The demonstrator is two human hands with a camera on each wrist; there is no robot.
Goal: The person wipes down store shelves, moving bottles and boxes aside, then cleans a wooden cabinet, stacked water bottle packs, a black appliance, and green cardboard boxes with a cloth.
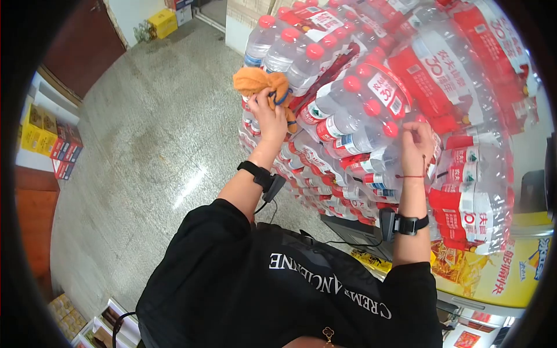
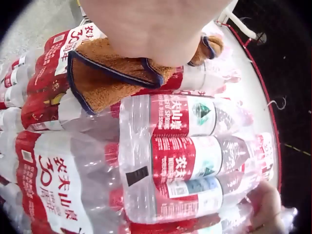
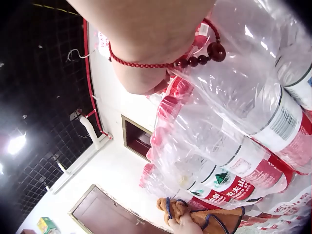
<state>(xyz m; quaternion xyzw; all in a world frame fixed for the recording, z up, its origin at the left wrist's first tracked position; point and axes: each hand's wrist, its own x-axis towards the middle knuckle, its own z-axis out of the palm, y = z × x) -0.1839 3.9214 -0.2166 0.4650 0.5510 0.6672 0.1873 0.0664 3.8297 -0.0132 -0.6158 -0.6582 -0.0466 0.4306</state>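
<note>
Looking down from the head camera, I take the stack of shrink-wrapped water bottle packs (image 1: 406, 87) as my landmark; everything I place is relative to it. My left hand (image 1: 268, 116) is up against the stack's near left corner, fingers curled round an orange cloth (image 1: 258, 81) with a dark blue edge. The cloth is bunched and pressed against the plastic wrap just below the red caps of the upper packs. In the left wrist view the cloth (image 2: 105, 80) lies flat across the wrap of a pack, directly above a row of bottles with red and white labels, and the palm covers its upper part.

My right hand (image 1: 418, 145) is at the front face of the stack, to the right of the cloth and a little lower. Its fingers are bent and pinching the loose clear wrap (image 1: 390, 155) of one pack; in the right wrist view the wrap (image 3: 229, 97) is drawn up into folds right under the wrist, which wears a red bead bracelet (image 3: 195, 58). I cannot tell how tightly the fingertips close on it, since the wrist hides them there.

The stack stands on a grey floor (image 1: 145, 139), with a yellow chest (image 1: 493, 272) touching its lower right side.
</note>
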